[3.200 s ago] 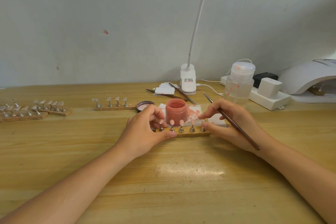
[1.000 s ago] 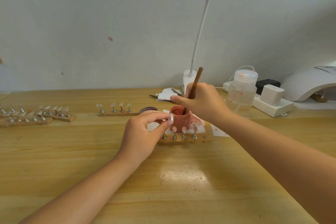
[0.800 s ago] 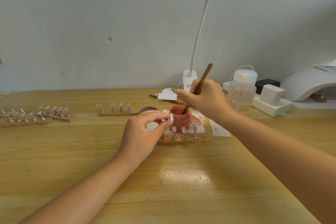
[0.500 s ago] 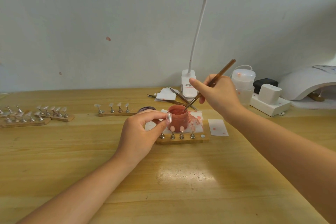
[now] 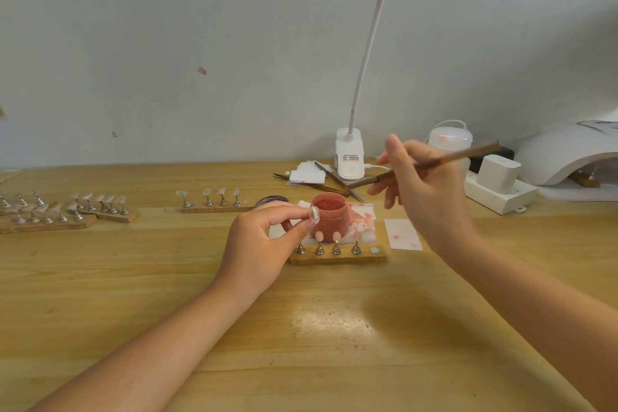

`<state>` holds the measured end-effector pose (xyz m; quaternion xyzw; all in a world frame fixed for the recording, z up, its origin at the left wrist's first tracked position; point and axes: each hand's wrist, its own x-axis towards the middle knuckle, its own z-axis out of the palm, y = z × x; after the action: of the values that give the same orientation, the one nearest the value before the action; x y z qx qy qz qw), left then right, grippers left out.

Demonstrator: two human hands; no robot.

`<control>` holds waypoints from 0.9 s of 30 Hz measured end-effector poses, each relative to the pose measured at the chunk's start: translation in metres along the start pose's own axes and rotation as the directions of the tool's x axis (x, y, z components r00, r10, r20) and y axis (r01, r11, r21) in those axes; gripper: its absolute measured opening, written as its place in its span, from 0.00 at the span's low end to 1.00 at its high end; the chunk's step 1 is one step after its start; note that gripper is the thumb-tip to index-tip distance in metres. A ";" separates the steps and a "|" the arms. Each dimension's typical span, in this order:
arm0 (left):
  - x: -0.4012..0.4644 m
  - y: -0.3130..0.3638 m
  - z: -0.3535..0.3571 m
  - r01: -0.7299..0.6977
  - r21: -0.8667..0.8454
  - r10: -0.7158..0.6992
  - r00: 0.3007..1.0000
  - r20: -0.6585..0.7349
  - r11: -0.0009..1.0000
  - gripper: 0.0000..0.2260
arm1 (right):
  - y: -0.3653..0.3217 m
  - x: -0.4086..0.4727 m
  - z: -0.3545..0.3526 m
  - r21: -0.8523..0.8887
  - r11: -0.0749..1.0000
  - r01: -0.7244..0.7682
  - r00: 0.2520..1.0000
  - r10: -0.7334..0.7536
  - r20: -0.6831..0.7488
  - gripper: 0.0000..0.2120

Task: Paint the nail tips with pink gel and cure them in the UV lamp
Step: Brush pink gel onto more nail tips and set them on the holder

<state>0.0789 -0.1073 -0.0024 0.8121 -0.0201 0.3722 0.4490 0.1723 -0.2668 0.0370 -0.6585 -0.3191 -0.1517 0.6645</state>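
Note:
My left hand point(image 5: 259, 246) pinches a clear nail tip point(image 5: 313, 213) on its small stand, lifted just left of the open pink gel jar point(image 5: 329, 216). My right hand point(image 5: 423, 196) holds a brown brush point(image 5: 444, 159) above and right of the jar, bristle end pointing left and down. In front of the jar lies a wooden holder strip point(image 5: 337, 256) with several metal stands; some of its tips point(image 5: 336, 237) are pink. The white UV lamp point(image 5: 568, 157) sits at the far right edge.
More holder strips with clear tips stand at mid-left point(image 5: 214, 202) and far left point(image 5: 67, 212). A clip desk lamp point(image 5: 349, 160), a white pump bottle point(image 5: 449, 140), a power strip with charger point(image 5: 500, 184), stained paper pads point(image 5: 403, 234), the jar lid point(image 5: 271, 201) and spare tools point(image 5: 329, 177) crowd the back.
My right hand lifted the brush out of the gel jar and drew it up to the right. My left hand keeps the nail tip beside the jar.

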 end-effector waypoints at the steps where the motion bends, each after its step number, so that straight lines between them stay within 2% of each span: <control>1: 0.000 0.000 0.000 0.003 0.000 -0.003 1.000 -0.001 1.000 0.15 | -0.001 -0.009 0.002 0.018 0.999 0.035 0.999 -0.036 0.032 0.12; 5: 0.001 0.000 0.001 -0.009 -0.002 0.009 1.000 0.011 1.000 0.13 | -0.002 -0.038 0.008 -0.065 0.968 0.241 0.957 -0.226 0.183 0.05; 7: 0.001 0.000 0.001 -0.007 -0.004 0.008 1.000 0.015 1.000 0.13 | 0.000 -0.044 0.011 -0.062 0.959 0.277 0.944 -0.260 0.203 0.12; 10: 0.001 0.000 0.001 -0.001 -0.005 0.001 1.000 0.013 1.000 0.12 | 0.002 -0.045 0.013 -0.022 0.962 0.272 0.946 -0.263 0.191 0.21; 15: 0.000 -0.001 0.001 0.008 0.006 -0.008 0.999 0.031 1.000 0.09 | 0.008 -0.049 0.013 -0.057 0.962 0.268 0.943 -0.249 0.222 0.22; 17: 0.000 -0.001 0.001 0.019 0.002 -0.019 0.999 0.027 1.000 0.08 | 0.007 -0.050 0.014 -0.023 0.970 0.241 0.953 -0.232 0.194 0.25; 19: 0.000 -0.001 0.002 0.023 0.006 -0.023 0.999 0.024 1.000 0.09 | 0.007 -0.049 0.015 -0.006 0.967 0.255 0.955 -0.251 0.158 0.23; 23: 0.000 -0.001 0.001 0.023 0.019 -0.024 0.999 0.033 1.000 0.09 | 0.007 -0.050 0.016 -0.035 0.972 0.231 0.959 -0.221 0.178 0.22; 27: -0.001 0.000 0.001 0.046 0.005 -0.046 0.998 0.036 0.999 0.07 | 0.006 -0.049 0.016 0.006 0.978 0.210 0.972 -0.209 0.105 0.24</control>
<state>0.0792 -0.1087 -0.0032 0.8199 -0.0088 0.3471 0.4553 0.1357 -0.2611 0.0003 -0.6298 -0.4208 -0.1869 0.6256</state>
